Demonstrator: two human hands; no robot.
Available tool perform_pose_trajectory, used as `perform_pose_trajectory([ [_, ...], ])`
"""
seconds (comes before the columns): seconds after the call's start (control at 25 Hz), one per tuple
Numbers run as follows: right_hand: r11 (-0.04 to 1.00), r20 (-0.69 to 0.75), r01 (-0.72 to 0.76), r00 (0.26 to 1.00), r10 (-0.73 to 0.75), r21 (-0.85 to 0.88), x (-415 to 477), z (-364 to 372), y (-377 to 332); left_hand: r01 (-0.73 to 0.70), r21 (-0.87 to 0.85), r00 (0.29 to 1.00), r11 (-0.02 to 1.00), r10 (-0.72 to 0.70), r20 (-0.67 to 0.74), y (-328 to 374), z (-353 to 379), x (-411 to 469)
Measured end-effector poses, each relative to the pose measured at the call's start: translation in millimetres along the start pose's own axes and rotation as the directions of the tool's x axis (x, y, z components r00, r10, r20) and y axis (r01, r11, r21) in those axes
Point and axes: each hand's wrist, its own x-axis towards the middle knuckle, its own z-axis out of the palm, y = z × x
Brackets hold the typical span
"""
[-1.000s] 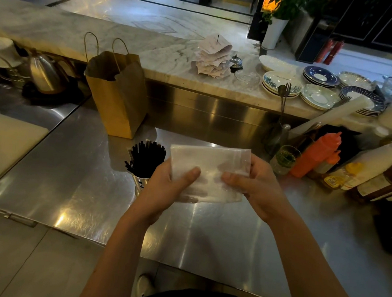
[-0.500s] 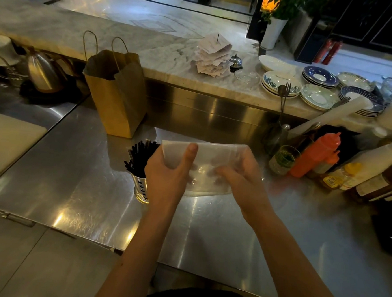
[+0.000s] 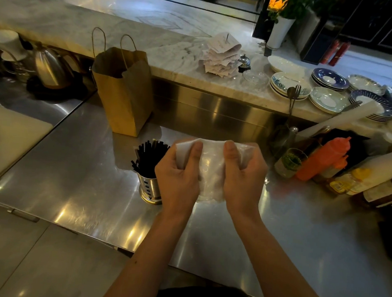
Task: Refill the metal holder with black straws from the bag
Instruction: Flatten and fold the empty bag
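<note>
Hands both clench crumpled clear plastic bag: left hand, right hand. Risk: left wrist just beside metal holder; a twist could topple black straws.

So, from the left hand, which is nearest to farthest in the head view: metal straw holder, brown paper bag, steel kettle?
1. Shiny metal straw holder, beside the left hand.
2. Brown paper bag, behind, leftward.
3. Steel kettle, far left.

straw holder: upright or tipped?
Upright. The metal holder stands on its base on the steel counter, black straws sticking up out of it.
</note>
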Motion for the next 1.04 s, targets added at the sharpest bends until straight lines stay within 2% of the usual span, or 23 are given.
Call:
perform_pose_trajectory([
  [0.28,0.98,-0.066,0.195,0.978,-0.197,-0.028,-1,38,-8,-0.06,0.092,0.997,0.994,0.064,-0.039,-8,-14,19],
  [0.68,0.998,0.072,0.057,0.996,-0.056,-0.012,-13,78,-25,0.029,0.143,0.999,0.989,-0.025,-0.032,-8,-83,51],
  [0.8,0.999,0.174,0.038,0.984,-0.041,0.018,-14,94,-32,0.091,0.137,0.996,0.986,-0.087,-0.038,-10,-113,65],
  [0.88,0.998,0.264,-0.028,0.964,0.012,0.055,-16,104,-31,0.117,0.162,0.993,0.98,-0.113,-0.033,-10,-131,70],
  [0.96,0.992,0.399,-0.101,0.915,0.064,0.071,-19,115,-26,0.104,0.227,0.992,0.968,-0.085,-0.092,-8,-149,69],
  [1.04,0.971,0.572,-0.214,0.812,0.116,0.107,-21,125,-26,0.109,0.283,0.979,0.953,-0.054,-0.195,-7,-167,64],
])
